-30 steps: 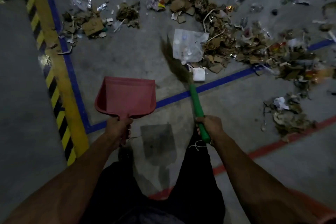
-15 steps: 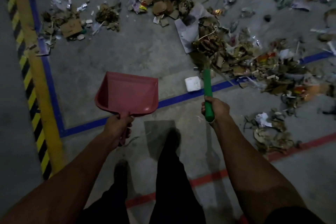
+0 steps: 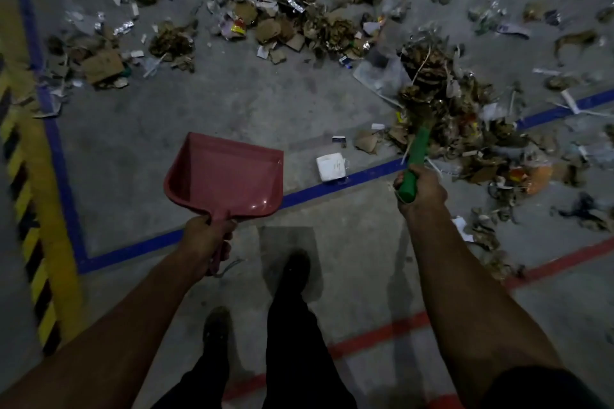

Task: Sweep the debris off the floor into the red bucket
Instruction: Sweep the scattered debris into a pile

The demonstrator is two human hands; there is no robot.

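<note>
Left hand (image 3: 206, 236) grips the handle of the red plastic dustpan (image 3: 226, 176), held off the floor as if ready to catch. Right hand (image 3: 422, 191) is wrapped round the green-handled broom (image 3: 415, 156), bristles buried in the heap of cardboard and paper debris (image 3: 445, 103) across the blue floor tape (image 3: 332, 186). Red bucket not in view.

Nothing readable anywhere; faint dark marks on the small white box (image 3: 330, 167) at frame centre, too blurred to decipher.

One red dustpan (image 3: 226, 173), one green-handled broom (image 3: 413, 156) and one white box (image 3: 330, 167) just beside the blue floor line (image 3: 332, 184); two hands (debris scraps beyond the line are too many to count).
</note>
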